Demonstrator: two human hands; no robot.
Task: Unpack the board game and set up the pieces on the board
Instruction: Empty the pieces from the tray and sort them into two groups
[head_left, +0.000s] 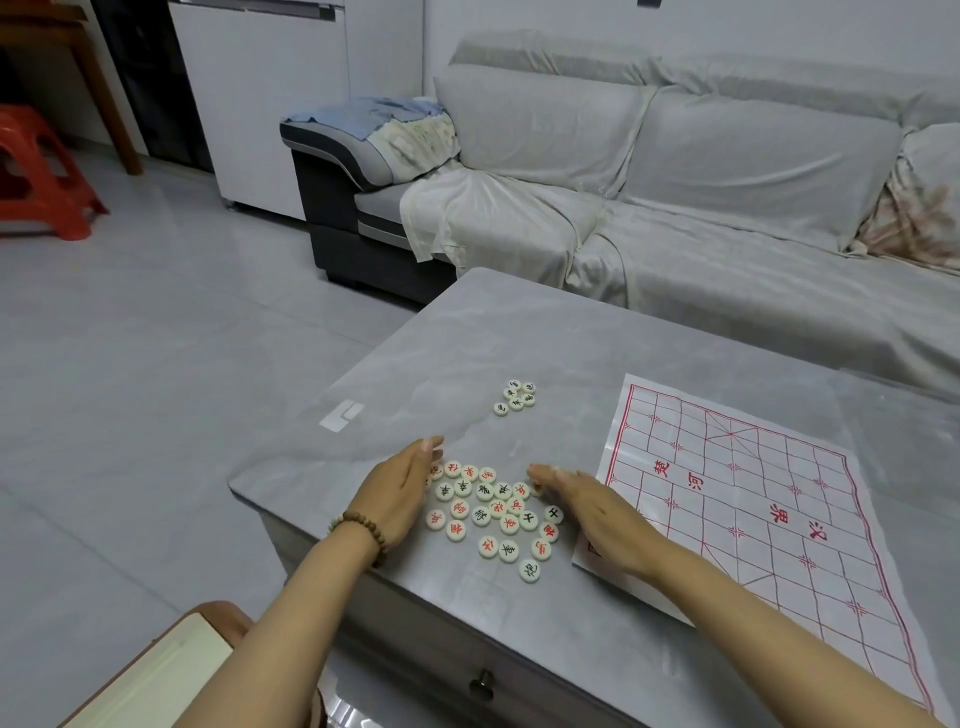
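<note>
- The left grip (400, 493) is released. Its fingers are straight and together, and the hand stands on edge against the left side of the pile of game pieces (493, 512). It holds nothing. A bead bracelet (363, 530) sits on that wrist.
- The right grip (592, 512) is released too, with straight fingers, and lies along the right side of the same pile. Whether its fingertips touch the nearest piece or stop just beside it cannot be told. Its heel rests over the near left corner of the board (753, 499).
- The pile lies loose on the bench (519, 332) between the two grips. The pieces are round white discs with red or black characters, the colours mixed and unsorted.
- A small group of pieces (516, 396) lies well apart from the pile, farther out on the bench.
- The board is a thin sheet printed with a red grid, spread flat to the right of the pile. No piece stands on it.
- The unpacking looks done, since the board and pieces are out and no box or bag is in view.
- The whole set-up is left: sort red from black, fetch the far group, then place every piece on its point of the grid.
- The two grips seem posed to herd the pile together.
- Beyond the bench stands a covered sofa (675, 171), and a red stool (36, 171) is at the far left.
</note>
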